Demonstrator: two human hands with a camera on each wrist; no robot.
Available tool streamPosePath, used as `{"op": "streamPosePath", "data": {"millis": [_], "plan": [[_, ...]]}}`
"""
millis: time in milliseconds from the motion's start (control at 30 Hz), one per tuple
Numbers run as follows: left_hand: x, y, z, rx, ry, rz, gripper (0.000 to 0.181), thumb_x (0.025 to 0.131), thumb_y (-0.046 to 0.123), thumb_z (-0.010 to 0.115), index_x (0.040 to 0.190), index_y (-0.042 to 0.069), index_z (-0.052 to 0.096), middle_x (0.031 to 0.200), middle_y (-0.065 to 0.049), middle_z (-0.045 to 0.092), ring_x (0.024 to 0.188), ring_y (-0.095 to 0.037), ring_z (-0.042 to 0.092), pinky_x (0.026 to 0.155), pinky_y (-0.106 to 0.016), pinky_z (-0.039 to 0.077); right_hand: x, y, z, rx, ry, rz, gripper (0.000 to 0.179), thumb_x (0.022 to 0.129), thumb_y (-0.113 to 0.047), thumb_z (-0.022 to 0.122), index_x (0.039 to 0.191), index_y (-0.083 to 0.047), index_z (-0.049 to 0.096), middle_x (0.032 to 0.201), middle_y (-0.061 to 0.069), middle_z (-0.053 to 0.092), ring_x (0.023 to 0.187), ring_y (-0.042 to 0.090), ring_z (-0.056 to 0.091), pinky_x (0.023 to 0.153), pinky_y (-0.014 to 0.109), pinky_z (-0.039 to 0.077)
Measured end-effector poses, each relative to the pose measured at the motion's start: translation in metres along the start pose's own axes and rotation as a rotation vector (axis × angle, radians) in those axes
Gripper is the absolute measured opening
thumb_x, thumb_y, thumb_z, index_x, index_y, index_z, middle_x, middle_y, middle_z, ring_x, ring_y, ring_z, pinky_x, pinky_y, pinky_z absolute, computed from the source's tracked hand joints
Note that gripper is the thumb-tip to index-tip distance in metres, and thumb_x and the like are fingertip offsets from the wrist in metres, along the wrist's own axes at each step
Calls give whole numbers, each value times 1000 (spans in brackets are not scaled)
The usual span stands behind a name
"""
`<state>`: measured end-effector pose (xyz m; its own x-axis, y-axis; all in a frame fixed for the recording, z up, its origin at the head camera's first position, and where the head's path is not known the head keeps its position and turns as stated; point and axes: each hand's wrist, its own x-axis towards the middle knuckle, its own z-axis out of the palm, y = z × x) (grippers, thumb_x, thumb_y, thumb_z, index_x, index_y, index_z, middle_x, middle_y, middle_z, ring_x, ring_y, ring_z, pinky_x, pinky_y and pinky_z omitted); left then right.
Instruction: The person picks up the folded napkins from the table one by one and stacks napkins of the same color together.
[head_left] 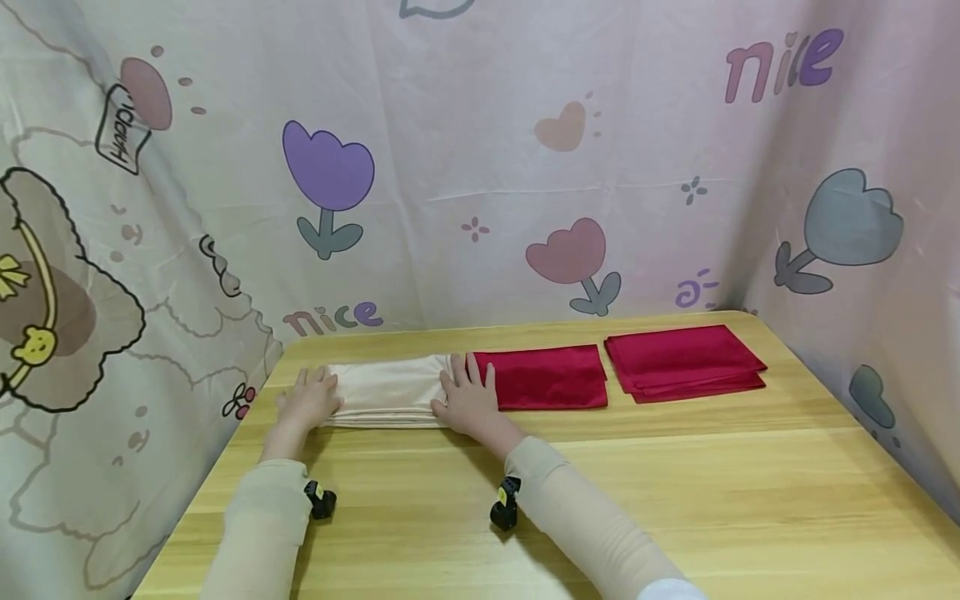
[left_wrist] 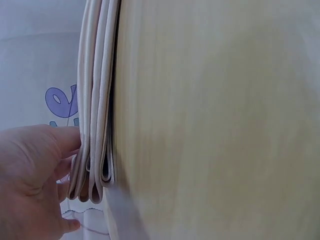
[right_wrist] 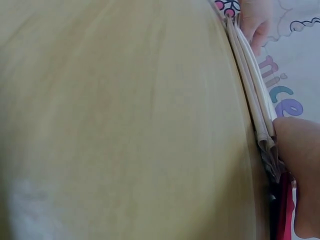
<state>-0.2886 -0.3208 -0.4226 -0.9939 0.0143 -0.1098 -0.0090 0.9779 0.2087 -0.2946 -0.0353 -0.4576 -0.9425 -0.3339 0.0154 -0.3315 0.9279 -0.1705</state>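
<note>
Loosely spread, left grip (head_left: 309, 402) and right grip (head_left: 472, 403) merely touch opposite ends of the folded cream cloth (head_left: 390, 387).

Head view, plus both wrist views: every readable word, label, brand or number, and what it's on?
"nice": upper right of printed curtain
"nice": lower left of curtain, above table
Slanted lettering on curtain's printed flag: too distorted to read surely
Yellow patches on wrist cameras: too small to read
Cream satin cloth, red satin cloths: none seen
</note>
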Motion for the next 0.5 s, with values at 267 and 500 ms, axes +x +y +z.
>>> {"op": "streamPosePath", "data": {"millis": [267, 500], "plan": [[7, -9, 3, -46, -84, 29, 68, 101, 27, 46, 152, -7, 15, 159, -30, 6, 146, -52, -4, 106, -79, 1, 1, 0, 1, -27, -36, -8, 65, 100, -57, 30, 156, -26, 20, 167, 2, -1, 153, 26, -13, 122, 55, -4], [8, -15, 4, -125, -132, 16, 74, 102, 29, 44, 151, -11, 6, 157, -34, 0, 144, -54, -8, 106, -79, -2, 1, 0, 1, -20, -53, 4, 67, 100, -57, 30, 157, -24, 17, 167, 3, 0, 153, 26, -11, 121, 57, -3]]}}
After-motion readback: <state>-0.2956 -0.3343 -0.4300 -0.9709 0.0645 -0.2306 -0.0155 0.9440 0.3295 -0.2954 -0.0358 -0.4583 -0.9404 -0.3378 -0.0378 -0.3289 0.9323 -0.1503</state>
